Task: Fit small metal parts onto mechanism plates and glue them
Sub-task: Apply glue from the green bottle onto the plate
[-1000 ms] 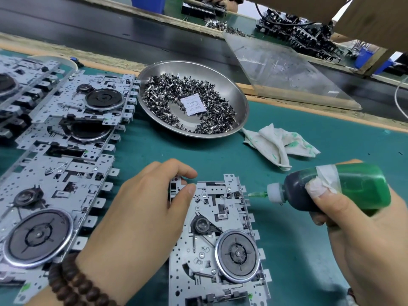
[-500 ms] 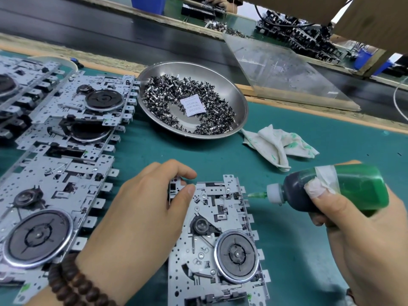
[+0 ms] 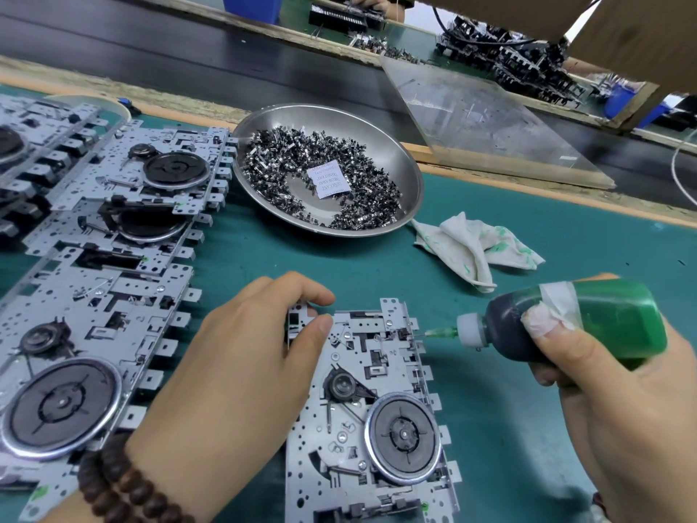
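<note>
The mechanism plate (image 3: 362, 402) being worked on lies flat on the green mat (image 3: 528, 371), between the two hands, its near end cut off by the bottom edge of the view; the left hand (image 3: 234, 375) rests on its upper-left corner, thumb and forefinger curled round that corner and pinching it, and the palm hides the plate's whole left margin; the right hand (image 3: 618, 402) grips the green glue bottle (image 3: 581, 318) on its side, fingers wrapped under it and a taped thumb on top, the wrist running out of frame; the bottle's needle tip (image 3: 433, 334) meets the plate's upper-right edge, where a small part sits, too small to tell whether glue is on it; beyond, a steel dish (image 3: 411, 171) holds a heap of small metal parts (image 3: 286, 156) around a white slip whose print is unreadable; a stained cloth (image 3: 471, 243) lies just beside the dish; more plates (image 3: 113, 296) overlap in a stack at the left, partly cut off by the frame.
</note>
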Action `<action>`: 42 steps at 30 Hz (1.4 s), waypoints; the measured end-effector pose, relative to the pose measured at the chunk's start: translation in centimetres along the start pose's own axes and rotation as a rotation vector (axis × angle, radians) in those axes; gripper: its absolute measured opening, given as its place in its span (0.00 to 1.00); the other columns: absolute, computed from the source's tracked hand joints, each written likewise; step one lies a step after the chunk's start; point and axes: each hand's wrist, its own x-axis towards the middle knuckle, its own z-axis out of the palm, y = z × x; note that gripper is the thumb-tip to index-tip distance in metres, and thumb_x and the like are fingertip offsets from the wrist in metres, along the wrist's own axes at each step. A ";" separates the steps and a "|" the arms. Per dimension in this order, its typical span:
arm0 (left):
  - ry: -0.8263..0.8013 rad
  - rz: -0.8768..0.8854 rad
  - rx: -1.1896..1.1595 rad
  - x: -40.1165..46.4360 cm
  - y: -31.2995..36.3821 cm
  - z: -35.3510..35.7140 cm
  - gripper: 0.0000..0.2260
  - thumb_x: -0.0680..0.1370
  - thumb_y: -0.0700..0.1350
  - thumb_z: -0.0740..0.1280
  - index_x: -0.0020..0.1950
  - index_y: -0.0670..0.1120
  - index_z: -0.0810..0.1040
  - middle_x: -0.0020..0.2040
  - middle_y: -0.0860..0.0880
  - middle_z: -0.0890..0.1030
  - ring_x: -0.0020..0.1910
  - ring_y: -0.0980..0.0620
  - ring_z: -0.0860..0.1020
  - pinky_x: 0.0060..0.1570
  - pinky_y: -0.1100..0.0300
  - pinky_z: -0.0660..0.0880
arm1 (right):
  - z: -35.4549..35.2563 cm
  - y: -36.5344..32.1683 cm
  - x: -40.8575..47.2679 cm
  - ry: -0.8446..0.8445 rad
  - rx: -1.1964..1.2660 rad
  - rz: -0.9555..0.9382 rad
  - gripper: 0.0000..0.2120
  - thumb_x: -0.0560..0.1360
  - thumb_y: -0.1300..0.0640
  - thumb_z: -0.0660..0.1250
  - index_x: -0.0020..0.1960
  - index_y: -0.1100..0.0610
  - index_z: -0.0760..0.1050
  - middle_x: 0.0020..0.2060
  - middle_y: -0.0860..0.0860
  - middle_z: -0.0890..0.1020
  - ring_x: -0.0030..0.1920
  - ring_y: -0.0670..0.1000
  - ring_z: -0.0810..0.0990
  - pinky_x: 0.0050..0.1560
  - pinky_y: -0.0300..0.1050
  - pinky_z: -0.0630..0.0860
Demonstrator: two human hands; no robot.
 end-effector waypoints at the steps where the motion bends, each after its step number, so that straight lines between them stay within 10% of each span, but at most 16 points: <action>1: 0.001 0.002 0.001 0.0 0.0 0.0 0.03 0.74 0.53 0.61 0.46 0.59 0.73 0.27 0.79 0.66 0.24 0.67 0.70 0.32 0.76 0.65 | 0.0 0.0 0.0 0.002 0.002 0.000 0.24 0.57 0.33 0.75 0.40 0.52 0.79 0.30 0.46 0.79 0.29 0.46 0.73 0.27 0.32 0.68; 42: -0.012 -0.022 -0.027 0.0 0.1 -0.1 0.03 0.75 0.52 0.62 0.47 0.59 0.73 0.26 0.74 0.70 0.24 0.68 0.70 0.32 0.76 0.65 | 0.1 -0.3 -0.1 -0.017 0.017 0.022 0.22 0.56 0.34 0.75 0.38 0.51 0.79 0.28 0.44 0.78 0.28 0.44 0.72 0.27 0.32 0.68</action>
